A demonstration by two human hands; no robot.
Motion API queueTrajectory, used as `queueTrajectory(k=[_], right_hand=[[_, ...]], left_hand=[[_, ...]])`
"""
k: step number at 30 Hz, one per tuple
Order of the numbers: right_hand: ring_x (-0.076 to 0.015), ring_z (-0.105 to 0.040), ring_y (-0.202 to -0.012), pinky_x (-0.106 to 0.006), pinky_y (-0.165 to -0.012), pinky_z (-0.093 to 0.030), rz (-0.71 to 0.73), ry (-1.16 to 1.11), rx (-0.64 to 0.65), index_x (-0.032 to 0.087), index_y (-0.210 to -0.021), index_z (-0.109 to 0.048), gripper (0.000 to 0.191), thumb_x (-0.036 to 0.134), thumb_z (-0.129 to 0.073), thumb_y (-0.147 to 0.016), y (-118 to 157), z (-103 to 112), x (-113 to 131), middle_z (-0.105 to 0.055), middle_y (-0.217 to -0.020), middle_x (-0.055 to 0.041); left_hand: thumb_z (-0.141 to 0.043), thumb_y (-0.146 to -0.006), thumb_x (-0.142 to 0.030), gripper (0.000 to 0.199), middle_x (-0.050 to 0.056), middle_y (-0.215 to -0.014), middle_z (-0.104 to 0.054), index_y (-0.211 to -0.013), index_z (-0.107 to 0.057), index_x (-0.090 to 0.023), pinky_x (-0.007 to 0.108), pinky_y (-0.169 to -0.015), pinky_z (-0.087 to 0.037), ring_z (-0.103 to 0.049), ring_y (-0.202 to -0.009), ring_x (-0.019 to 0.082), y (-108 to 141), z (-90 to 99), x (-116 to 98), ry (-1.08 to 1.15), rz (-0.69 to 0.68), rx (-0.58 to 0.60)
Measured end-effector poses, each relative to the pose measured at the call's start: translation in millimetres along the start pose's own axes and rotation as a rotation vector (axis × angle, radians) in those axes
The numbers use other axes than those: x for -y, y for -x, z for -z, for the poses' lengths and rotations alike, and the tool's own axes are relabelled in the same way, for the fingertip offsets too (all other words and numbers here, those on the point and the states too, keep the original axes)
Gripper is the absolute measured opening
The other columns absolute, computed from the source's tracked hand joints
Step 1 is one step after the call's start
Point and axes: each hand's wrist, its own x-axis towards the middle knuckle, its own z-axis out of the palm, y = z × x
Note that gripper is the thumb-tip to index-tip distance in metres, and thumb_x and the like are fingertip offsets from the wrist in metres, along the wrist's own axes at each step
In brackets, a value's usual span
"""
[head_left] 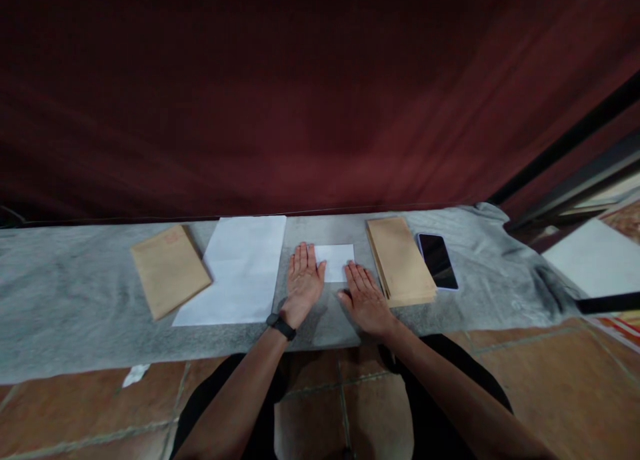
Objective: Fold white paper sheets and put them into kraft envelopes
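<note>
A small white folded paper (pixel 336 254) lies flat on the grey cloth between my two hands. My left hand (pixel 304 278) rests palm down on its left edge, fingers stretched out and pointing away from me. On the paper's lower right corner lie the fingertips of my right hand (pixel 365 296), which is also flat with its fingers extended. Neither hand grips anything. To the left is a stack of large white sheets (pixel 243 271). A pile of brown envelopes (pixel 401 259) sits just right of my right hand.
Another brown envelope stack (pixel 170 271) overlaps the white sheets at the left. A phone (pixel 438 261) lies right of the envelope pile. The grey cloth (pixel 75 287) covers a long narrow surface against a dark red curtain (pixel 310 113). A white scrap (pixel 135 375) is on the tiled floor.
</note>
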Motion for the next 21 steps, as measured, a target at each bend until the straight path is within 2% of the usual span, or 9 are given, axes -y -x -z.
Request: queueTrajectory(k=[2,4,7,9,11,14,21], right_hand=[[-0.0279,-0.03,-0.151,-0.049,-0.124,-0.024,0.004,-0.011,0.003,0.007,-0.157,-0.032,0.064,0.043,-0.041,-0.104,2.8,4.2,-0.5,-0.034,-0.161,-0.0164],[-0.0269,-0.031,-0.15,-0.049,-0.125,-0.023,0.041,-0.031,0.003,0.01,-0.156,-0.034,0.061,0.042,-0.041,-0.104,6.0,7.5,0.4,-0.036,-0.161,-0.014],[-0.026,-0.035,-0.148,-0.048,-0.125,-0.023,0.119,-0.064,-0.007,0.012,-0.153,-0.04,0.058,0.04,-0.044,-0.103,12.1,7.2,4.9,-0.042,-0.158,-0.0129],[-0.0269,-0.04,-0.145,-0.048,-0.125,-0.025,0.134,-0.074,-0.016,0.009,-0.148,-0.048,0.055,0.04,-0.047,-0.102,16.0,3.9,8.3,-0.05,-0.152,-0.0155],[-0.0274,-0.043,-0.143,-0.047,-0.124,-0.028,0.128,-0.081,-0.016,0.007,-0.142,-0.054,0.054,0.04,-0.049,-0.101,18.5,0.0,10.8,-0.057,-0.145,-0.0178],[-0.0273,-0.046,-0.141,-0.046,-0.123,-0.029,0.118,-0.09,-0.004,0.005,-0.139,-0.057,0.053,0.041,-0.049,-0.101,18.8,-3.3,12.2,-0.061,-0.14,-0.0189],[-0.0291,-0.042,-0.143,-0.049,-0.123,-0.026,0.085,-0.098,0.058,0.004,-0.142,-0.053,0.057,0.042,-0.051,-0.1,13.3,4.3,14.9,-0.053,-0.148,-0.0208]], left_hand=[[-0.027,-0.105,-0.041,0.064,0.02,-0.164,-0.027,-0.155,-0.03,-0.002,0.047,-0.126,-0.02,-0.02,-0.154,0.03,-0.7,3.8,-0.5,-0.008,0.01,-0.016],[-0.027,-0.105,-0.039,0.063,0.02,-0.164,-0.027,-0.155,-0.032,-0.001,0.047,-0.127,-0.017,-0.019,-0.155,0.029,-1.4,9.8,-2.3,0.014,-0.035,-0.05],[-0.026,-0.106,-0.038,0.057,0.012,-0.163,-0.032,-0.154,-0.038,-0.01,0.043,-0.127,-0.021,-0.021,-0.154,0.021,-1.5,18.9,-8.6,0.126,-0.296,-0.019],[-0.025,-0.107,-0.038,0.052,0.005,-0.16,-0.04,-0.15,-0.045,-0.018,0.038,-0.127,-0.024,-0.028,-0.152,0.015,-0.8,22.4,-14.2,0.206,-0.517,0.074],[-0.025,-0.107,-0.038,0.05,0.002,-0.158,-0.044,-0.147,-0.05,-0.022,0.036,-0.126,-0.025,-0.031,-0.15,0.013,-0.1,23.1,-19.3,0.242,-0.654,0.16],[-0.026,-0.107,-0.042,0.051,0.002,-0.159,-0.042,-0.148,-0.049,-0.021,0.035,-0.126,-0.023,-0.03,-0.151,0.012,-0.6,21.4,-23.6,0.234,-0.69,0.212],[-0.019,-0.107,-0.037,0.052,-0.002,-0.163,-0.035,-0.156,-0.036,-0.027,0.037,-0.127,-0.019,-0.023,-0.153,0.012,-7.3,12.2,-28.4,0.162,-0.607,0.201]])
